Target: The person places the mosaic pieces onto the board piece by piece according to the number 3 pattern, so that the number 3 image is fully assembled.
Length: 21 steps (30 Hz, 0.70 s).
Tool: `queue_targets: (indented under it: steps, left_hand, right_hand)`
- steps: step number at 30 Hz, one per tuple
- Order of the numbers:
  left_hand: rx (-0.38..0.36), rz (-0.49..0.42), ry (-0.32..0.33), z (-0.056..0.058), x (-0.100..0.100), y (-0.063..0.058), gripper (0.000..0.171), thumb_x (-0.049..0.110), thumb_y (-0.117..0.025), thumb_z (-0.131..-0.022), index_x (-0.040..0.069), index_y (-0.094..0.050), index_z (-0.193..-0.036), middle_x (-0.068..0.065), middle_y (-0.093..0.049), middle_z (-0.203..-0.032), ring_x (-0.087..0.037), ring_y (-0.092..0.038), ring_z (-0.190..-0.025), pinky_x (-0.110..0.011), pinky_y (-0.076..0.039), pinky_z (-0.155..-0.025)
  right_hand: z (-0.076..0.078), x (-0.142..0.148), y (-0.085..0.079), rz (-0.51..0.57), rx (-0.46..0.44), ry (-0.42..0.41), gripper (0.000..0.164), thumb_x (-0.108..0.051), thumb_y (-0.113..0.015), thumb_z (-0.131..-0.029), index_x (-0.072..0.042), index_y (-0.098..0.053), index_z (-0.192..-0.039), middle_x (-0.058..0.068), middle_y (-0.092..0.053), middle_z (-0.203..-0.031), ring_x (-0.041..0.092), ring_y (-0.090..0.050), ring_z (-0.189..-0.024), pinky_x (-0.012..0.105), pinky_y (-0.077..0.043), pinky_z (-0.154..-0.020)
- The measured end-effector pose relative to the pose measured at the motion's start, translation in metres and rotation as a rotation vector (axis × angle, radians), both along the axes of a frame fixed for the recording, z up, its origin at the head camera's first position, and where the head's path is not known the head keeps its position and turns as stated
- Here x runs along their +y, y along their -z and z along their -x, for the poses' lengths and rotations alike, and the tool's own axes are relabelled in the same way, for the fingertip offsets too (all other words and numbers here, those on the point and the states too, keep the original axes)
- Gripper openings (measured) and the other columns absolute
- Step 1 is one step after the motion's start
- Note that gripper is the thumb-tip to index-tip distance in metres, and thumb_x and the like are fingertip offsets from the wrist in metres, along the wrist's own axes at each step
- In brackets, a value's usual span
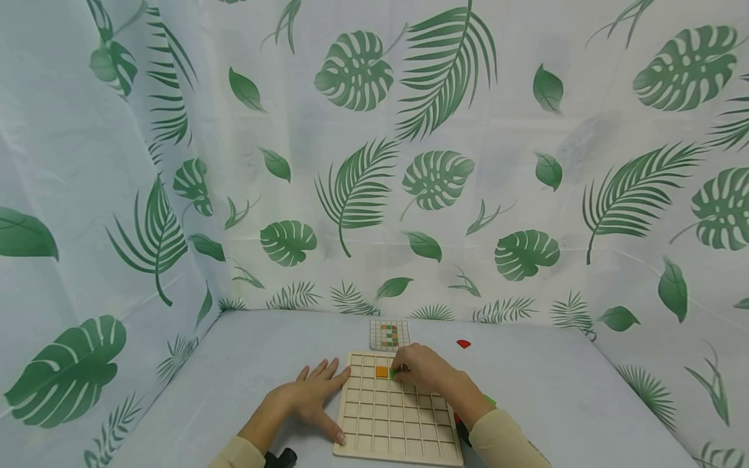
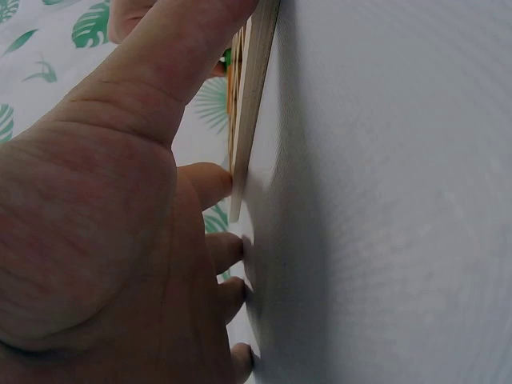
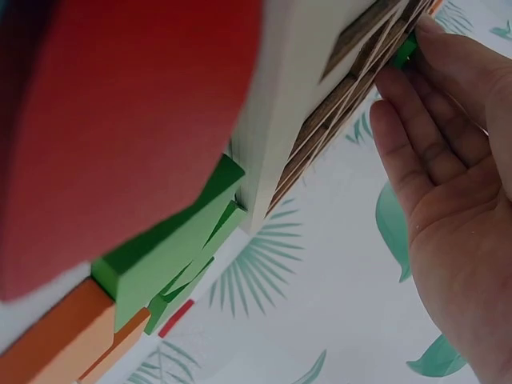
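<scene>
A wooden grid board (image 1: 383, 413) lies flat on the table. In one of its upper squares sits an orange square tile (image 1: 381, 372). The left hand (image 1: 310, 395) is spread along the board's left side, its thumb and index finger touching the edge. Over the board's upper part, the right hand (image 1: 426, 368) pinches a small green tile (image 1: 393, 374) beside the orange one. The right wrist view also shows this green tile (image 3: 406, 50) at the fingertips, partly hidden by them.
Behind the board lies a small gridded pattern card (image 1: 380, 335) with coloured squares. A red piece (image 1: 463, 343) lies to the back right. Green pieces (image 3: 180, 228), orange pieces (image 3: 68, 336) and a large red piece (image 3: 136, 144) are right of the board. A black object (image 1: 285, 458) is near the left forearm.
</scene>
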State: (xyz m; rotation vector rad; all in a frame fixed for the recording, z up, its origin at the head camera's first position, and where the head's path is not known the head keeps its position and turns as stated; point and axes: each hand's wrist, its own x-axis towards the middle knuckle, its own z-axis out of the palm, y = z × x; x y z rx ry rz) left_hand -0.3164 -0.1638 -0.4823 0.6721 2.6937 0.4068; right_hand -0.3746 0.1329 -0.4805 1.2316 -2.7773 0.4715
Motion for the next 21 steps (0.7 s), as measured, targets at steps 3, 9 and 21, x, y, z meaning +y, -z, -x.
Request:
queue_targets:
  steps: [3,9,21]
  left_hand:
    - [0.003,0.0,-0.001,-0.0014,0.0002,-0.0014,0.131,0.072,-0.087,-0.066,0.022,-0.022,-0.168,-0.016,-0.011,-0.175,-0.04,-0.007,-0.163,-0.068,-0.005,-0.128]
    - [0.008,0.004,0.0,-0.0028,0.0014,-0.0034,0.13,0.069,-0.088,-0.066,0.022,-0.023,-0.167,-0.017,-0.012,-0.175,-0.04,-0.008,-0.163,-0.068,-0.006,-0.128]
    - [0.002,0.003,0.001,-0.0027,0.001,-0.0031,0.13,0.071,-0.087,-0.066,0.022,-0.022,-0.168,-0.017,-0.011,-0.175,-0.04,-0.007,-0.163,-0.068,-0.005,-0.128]
  right_hand:
    - [-0.0003,0.0005,-0.0007,0.003,0.0,-0.004,0.006,-0.014,-0.081,-0.091,-0.012,-0.083,-0.097,-0.003,-0.077,-0.094,0.005,-0.067,-0.084,0.022,-0.059,-0.073]
    - [0.0001,0.0005,-0.0002,-0.002,0.001,-0.005,0.006,-0.014,-0.081,-0.091,-0.012,-0.082,-0.097,-0.003,-0.077,-0.095,0.006,-0.067,-0.085,0.022,-0.058,-0.073]
    - [0.0007,0.0004,0.0007,-0.008,-0.015,-0.002,0.005,-0.014,-0.081,-0.092,-0.013,-0.082,-0.097,-0.005,-0.074,-0.093,0.001,-0.062,-0.081,0.02,-0.057,-0.071]
